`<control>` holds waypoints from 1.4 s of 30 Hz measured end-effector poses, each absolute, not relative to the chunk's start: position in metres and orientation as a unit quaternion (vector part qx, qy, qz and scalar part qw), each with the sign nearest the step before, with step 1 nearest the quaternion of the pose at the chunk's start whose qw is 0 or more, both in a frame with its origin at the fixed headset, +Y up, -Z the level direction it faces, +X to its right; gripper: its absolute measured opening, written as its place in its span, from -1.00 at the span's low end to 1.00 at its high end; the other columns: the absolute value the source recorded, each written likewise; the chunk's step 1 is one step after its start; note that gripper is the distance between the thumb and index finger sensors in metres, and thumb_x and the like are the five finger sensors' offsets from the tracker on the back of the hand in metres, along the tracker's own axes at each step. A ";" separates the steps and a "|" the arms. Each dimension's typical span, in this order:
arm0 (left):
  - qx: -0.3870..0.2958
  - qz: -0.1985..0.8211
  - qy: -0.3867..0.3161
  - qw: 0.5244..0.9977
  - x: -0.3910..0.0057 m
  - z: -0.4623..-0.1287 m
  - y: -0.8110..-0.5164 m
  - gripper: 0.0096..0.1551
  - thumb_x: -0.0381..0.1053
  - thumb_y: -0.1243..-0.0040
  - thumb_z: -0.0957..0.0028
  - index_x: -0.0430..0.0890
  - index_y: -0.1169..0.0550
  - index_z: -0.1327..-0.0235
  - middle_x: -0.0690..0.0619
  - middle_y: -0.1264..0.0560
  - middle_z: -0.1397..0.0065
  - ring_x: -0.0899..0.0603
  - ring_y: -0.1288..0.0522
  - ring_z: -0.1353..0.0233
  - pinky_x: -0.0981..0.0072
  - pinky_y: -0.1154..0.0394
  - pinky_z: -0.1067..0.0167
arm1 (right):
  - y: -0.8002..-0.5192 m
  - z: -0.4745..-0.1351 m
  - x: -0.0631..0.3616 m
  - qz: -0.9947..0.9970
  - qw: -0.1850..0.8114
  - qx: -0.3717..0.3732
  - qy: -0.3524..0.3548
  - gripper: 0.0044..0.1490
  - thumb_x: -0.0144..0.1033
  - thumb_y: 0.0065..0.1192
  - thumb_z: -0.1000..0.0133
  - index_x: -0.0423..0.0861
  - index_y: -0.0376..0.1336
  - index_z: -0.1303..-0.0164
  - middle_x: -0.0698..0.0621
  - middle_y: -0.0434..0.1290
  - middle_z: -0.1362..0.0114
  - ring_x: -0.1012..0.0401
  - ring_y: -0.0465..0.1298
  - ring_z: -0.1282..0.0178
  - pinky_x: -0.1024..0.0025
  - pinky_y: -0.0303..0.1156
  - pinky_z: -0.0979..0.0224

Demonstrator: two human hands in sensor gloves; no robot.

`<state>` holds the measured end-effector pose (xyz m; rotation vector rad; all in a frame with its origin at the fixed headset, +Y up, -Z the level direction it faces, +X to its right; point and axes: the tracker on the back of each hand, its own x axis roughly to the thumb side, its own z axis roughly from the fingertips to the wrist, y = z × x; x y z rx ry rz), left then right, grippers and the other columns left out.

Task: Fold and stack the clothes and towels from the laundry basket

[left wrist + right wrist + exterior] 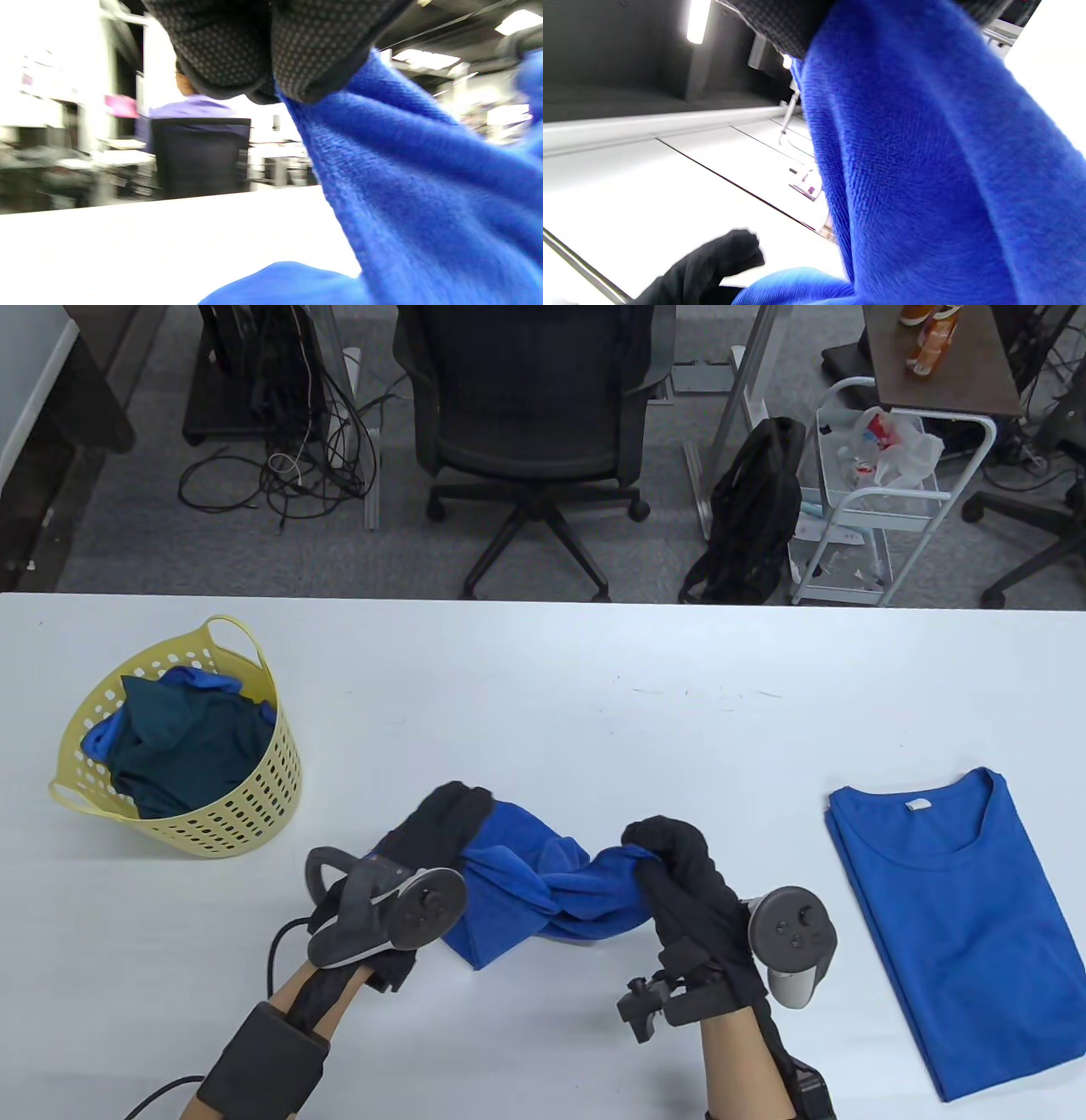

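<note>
A blue towel hangs twisted between both hands above the near middle of the white table. My left hand grips its left end, and my right hand grips its right end. The left wrist view shows gloved fingers pinching the towel. The right wrist view is filled by the towel, with the left hand's glove low in that view. A yellow laundry basket at the left holds dark teal and blue clothes. A folded blue T-shirt lies flat at the right.
The basket stands left of my hands and the folded T-shirt right of them. Beyond the table's far edge are an office chair, a black backpack and a white cart.
</note>
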<state>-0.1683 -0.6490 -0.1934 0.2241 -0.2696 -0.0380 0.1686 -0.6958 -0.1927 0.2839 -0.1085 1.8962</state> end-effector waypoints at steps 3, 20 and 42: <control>0.100 -0.065 -0.049 0.992 -0.201 -0.188 -0.666 -0.07 -0.11 -0.50 -0.03 -0.06 -0.32 -0.70 -0.21 -0.37 -0.67 0.06 -0.66 -0.31 0.37 -0.71 -0.25 | -0.699 -0.196 0.182 0.828 0.550 0.103 -0.005 -0.24 -0.68 0.10 -0.28 -0.19 0.00 -0.73 -0.18 0.37 -0.41 0.01 0.49 -0.15 -0.17 0.44 -0.36; 0.033 0.143 0.046 0.988 -0.302 -0.181 -0.709 -0.48 0.14 -0.41 -0.04 0.11 -0.62 -0.29 0.03 -0.64 -0.34 0.09 -0.74 -0.05 0.37 -0.73 0.03 | -0.713 -0.196 0.220 0.842 0.539 0.011 -0.013 -0.55 -0.34 0.32 -0.25 -0.12 0.36 -0.35 -0.16 0.41 -0.39 -0.10 0.46 -0.32 -0.44 0.26 -0.42; -0.079 0.502 -0.059 0.859 -0.321 -0.197 -0.755 -0.43 -0.02 -0.21 -0.31 0.11 -0.38 -0.61 -0.05 -0.57 -0.40 0.00 -0.74 -0.21 0.34 -0.75 -0.12 | -0.727 -0.196 0.228 0.859 0.509 -0.016 0.053 -0.54 -0.35 0.18 -0.33 -0.20 0.35 -0.41 -0.29 0.44 -0.45 0.18 0.64 -0.08 0.23 0.62 -0.17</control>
